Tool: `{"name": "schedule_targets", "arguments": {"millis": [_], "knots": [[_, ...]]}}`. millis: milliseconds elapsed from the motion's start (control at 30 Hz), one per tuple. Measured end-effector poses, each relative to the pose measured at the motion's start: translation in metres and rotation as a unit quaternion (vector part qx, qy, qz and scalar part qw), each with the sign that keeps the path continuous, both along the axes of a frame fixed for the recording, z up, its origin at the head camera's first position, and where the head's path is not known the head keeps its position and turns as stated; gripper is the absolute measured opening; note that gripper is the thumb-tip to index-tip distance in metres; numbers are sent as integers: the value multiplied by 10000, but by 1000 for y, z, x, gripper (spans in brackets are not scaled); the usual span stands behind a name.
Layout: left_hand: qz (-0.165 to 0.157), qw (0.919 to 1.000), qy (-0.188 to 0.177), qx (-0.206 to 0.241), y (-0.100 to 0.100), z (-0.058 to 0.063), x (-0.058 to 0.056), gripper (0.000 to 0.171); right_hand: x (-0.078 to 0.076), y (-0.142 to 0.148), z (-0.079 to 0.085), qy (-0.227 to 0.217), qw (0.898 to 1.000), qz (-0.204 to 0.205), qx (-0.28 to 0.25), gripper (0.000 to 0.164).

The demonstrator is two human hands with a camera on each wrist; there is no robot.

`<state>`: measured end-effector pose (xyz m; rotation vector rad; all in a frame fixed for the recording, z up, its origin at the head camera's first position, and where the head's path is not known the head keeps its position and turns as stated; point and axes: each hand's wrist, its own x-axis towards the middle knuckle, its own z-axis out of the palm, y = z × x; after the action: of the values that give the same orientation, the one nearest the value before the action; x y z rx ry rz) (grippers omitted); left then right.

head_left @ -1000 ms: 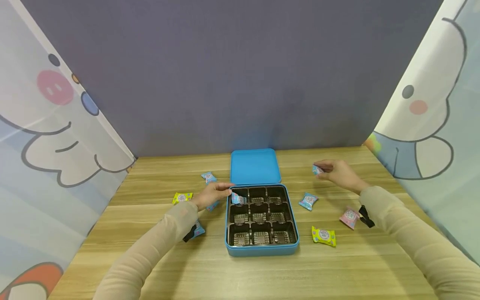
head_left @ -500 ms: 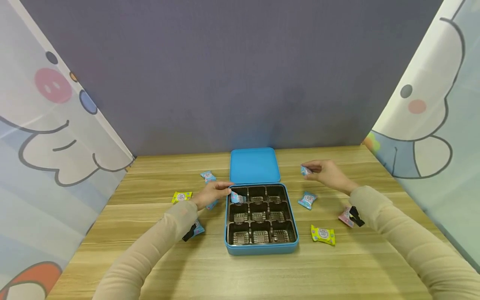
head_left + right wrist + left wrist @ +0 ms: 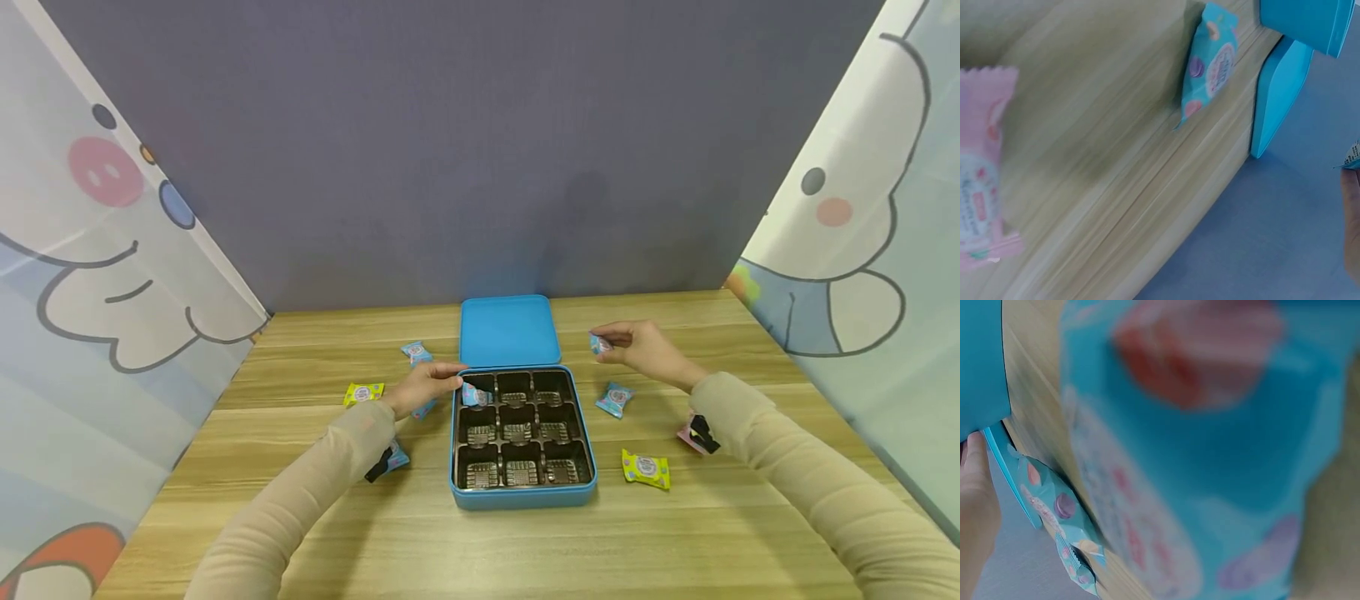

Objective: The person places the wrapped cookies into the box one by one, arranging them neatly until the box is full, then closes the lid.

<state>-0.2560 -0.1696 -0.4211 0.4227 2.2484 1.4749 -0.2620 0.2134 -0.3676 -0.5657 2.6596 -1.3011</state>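
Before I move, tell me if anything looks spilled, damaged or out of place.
Nothing stands out: the blue box sits upright, its lid open behind it; wrapped packets are scattered on the table, with no spill or tear visible.

Plain blue on box (image 3: 522,500) and lid (image 3: 510,331); black on tray (image 3: 522,474). Dots across yellow packet (image 3: 646,469). White panel on pink packet (image 3: 979,181). Purple and coral patches on blue packet (image 3: 1210,53). Streaky tan grain along tabletop (image 3: 517,554). Beige on sleeves (image 3: 294,500).

The left arm (image 3: 300,500) reaches forward, left hand (image 3: 422,389) with fingers extended, while the right arm (image 3: 810,467) angles inward, right hand (image 3: 654,350) pinching between thumb and fingers.
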Motion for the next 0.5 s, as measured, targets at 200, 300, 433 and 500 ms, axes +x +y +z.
{"name": "schedule_targets", "arguments": {"millis": [200,300,433,500], "knots": [[-50,10000,3,39,-1,-3,-2,46,-2,-8,-2,-4,9999,91,-46,46],[-62,10000,-1,32,-1,-4,-3,47,-2,-12,-2,0,9998,151,-114,46],[-69,10000,-8,51,-1,-3,-2,46,-2,-18,-3,-44,9995,207,-215,45],[-28,10000,-25,55,0,-3,-2,46,-2,-22,-3,-73,9993,234,-265,45]]}}
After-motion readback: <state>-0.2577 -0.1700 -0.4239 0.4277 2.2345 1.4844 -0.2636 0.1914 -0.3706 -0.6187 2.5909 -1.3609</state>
